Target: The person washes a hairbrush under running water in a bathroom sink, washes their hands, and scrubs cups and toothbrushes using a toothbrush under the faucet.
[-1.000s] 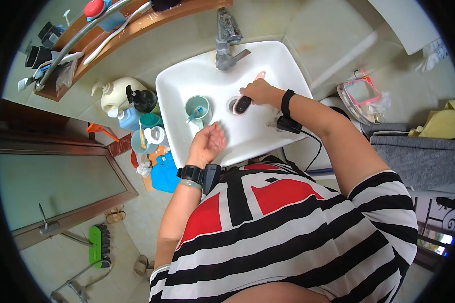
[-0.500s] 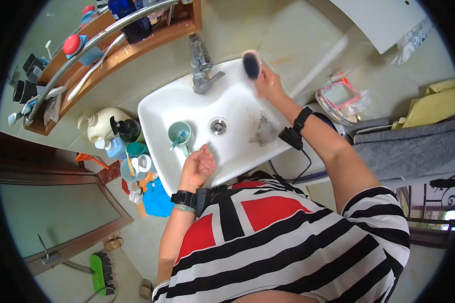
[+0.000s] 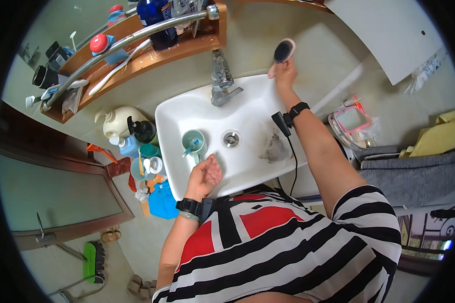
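Pink hairbrush [image 3: 283, 53] with black bristles [image 3: 284, 49]

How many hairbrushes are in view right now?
1: the oval pink hairbrush with black bristles, held in the right hand near the back right corner of the white sink. Others could be hidden on the cluttered brown wooden shelf.

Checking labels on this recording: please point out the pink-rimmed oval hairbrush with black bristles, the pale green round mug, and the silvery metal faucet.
Hairbrush [image 3: 284, 51]: head view, on its bristled face.
Mug [image 3: 188, 137]: head view, on its inner wall.
Faucet [image 3: 222, 74]: head view, on its body.
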A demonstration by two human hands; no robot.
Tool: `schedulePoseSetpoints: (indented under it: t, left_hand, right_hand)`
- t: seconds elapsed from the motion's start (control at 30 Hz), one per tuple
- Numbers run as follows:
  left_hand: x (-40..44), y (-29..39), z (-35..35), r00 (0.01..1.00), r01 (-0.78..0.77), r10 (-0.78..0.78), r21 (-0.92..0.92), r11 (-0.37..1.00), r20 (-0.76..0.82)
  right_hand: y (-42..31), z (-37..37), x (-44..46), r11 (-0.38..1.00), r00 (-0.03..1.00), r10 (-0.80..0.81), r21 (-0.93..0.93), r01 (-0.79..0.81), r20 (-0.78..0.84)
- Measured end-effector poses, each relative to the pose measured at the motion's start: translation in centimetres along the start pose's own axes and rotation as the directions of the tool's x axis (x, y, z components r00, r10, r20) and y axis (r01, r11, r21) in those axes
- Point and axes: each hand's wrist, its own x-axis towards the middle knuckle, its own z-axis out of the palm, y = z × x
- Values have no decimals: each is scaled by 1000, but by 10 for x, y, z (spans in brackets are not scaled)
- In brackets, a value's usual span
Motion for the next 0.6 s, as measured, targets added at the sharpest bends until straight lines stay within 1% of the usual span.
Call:
schedulePoseSetpoints:
  t: [0.03,0.1,0.13,0.2,0.23,0.3,0.33,0.37,0.4,0.43,0.5,0.53,0.57,0.6]
  left_hand:
    - [-1,-1,-2,1000,0,0,-8,1000,-7]
    - [1,1,-1,1000,-21,21,-1,1000,-2]
    - [4,1,-2,1000,-20,20,-6,1000,-5]
    - [11,2,-4,1000,1,-1,-21,1000,-20]
    - [14,3,-4,1000,-1,0,-25,1000,-19]
    - [18,5,-4,1000,3,-3,-21,1000,-12]
    - [19,4,-2,1000,3,-3,-26,1000,-16]
    - [19,5,0,999,-7,6,-20,1000,-36]
    - [20,7,3,998,-18,17,-12,1000,-53]
    - [21,9,5,998,-19,18,-15,1000,-55]
    - [21,11,8,998,-48,44,-76,996,-52]
    - [24,14,5,997,-49,44,-83,995,-59]
    - [30,19,0,997,-69,67,-60,996,-33]
    - [36,26,-4,996,-91,91,-38,995,-4]
  right_hand:
    - [8,1,3,1000,1000,6,-1,-6,9]
    - [27,1,18,987,984,-162,6,163,-80]
    - [32,0,22,987,984,-160,5,161,-75]
    - [43,-1,28,965,967,-249,-100,243,-47]
    - [51,-2,33,965,967,-250,-99,245,-43]
    - [64,-2,38,944,966,-257,-202,260,38]
    - [52,-1,32,945,966,-254,-201,258,44]
    - [40,-2,23,980,994,-103,-170,107,35]
    - [34,-1,18,989,998,49,-138,-45,29]
    - [38,-2,19,989,998,50,-137,-45,33]
    - [43,-7,17,946,978,-207,-258,195,-18]
    - [35,-8,11,947,980,-201,-258,192,-9]
    - [26,-13,4,989,991,-125,-91,120,-52]
    - [11,-17,-4,995,996,-44,81,51,-82]
